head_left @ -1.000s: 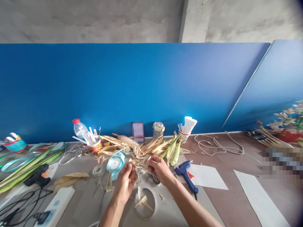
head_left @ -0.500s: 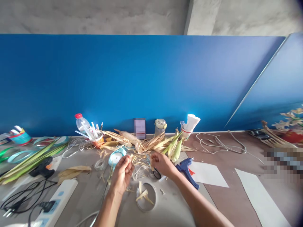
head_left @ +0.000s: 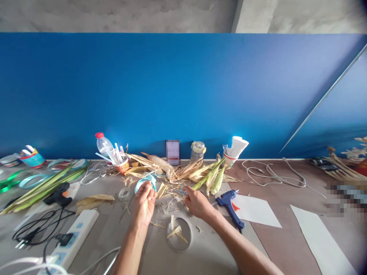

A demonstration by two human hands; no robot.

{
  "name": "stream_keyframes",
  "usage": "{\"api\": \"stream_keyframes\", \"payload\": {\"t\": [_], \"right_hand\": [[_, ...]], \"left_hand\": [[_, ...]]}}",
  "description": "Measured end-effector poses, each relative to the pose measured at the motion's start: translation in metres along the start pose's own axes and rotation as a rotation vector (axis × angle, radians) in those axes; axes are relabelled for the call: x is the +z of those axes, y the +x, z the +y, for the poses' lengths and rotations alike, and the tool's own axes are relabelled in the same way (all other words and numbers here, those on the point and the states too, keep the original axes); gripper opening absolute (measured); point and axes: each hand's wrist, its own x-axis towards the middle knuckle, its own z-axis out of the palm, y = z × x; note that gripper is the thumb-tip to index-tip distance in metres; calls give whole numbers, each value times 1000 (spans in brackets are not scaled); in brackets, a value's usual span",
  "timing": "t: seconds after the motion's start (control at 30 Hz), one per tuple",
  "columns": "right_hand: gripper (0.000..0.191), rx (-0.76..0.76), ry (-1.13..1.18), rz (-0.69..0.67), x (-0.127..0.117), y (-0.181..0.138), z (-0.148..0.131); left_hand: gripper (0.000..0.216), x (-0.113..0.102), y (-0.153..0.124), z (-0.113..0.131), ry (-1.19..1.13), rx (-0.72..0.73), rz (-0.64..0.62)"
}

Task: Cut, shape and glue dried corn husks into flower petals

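Note:
My left hand (head_left: 145, 204) is closed, its fingertips pressed together in front of a light blue ribbon roll (head_left: 137, 186). Whatever it pinches is too small to make out. A pale strip of dried corn husk (head_left: 162, 190) shows just right of those fingers; whether they touch it is unclear. My right hand (head_left: 197, 203) is also closed, thumb and fingers curled together over the husk scraps (head_left: 171, 205). What lies inside it is hidden. Between my forearms is a round clear ring-shaped item (head_left: 189, 238) with cut husk pieces (head_left: 175, 231) inside its rim.
Dried and green corn husks (head_left: 183, 173) lie along the blue partition. Right of my right hand is a blue glue gun (head_left: 231, 206) on white paper (head_left: 260, 212). A power strip (head_left: 82, 233) with black cables is at left. A jar (head_left: 197, 152) and bottle (head_left: 103, 144) stand behind.
My left hand has moved slightly left, away from the husk strip at its fingertips. The dark scissor loop below my right hand is no longer visible. The view has shifted slightly.

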Motion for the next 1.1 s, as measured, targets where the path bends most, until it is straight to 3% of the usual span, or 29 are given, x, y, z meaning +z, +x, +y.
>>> {"api": "stream_keyframes", "payload": {"t": [0.43, 0.6, 0.9, 1.1], "right_hand": [[25, -28, -305, -116, 0, 6, -8], [33, -26, -313, -111, -1, 10, -9], [22, -61, -324, -80, -7, 4, -12], [24, -210, -148, 10, -7, 3, -17]], "left_hand": [[13, -6, 4, 4, -57, 12, 3], [12, -5, 4, 3, -46, 37, -6], [12, -2, 2, 0, -20, 12, 12], [12, 1, 0, -1, 22, -10, 14]]}}
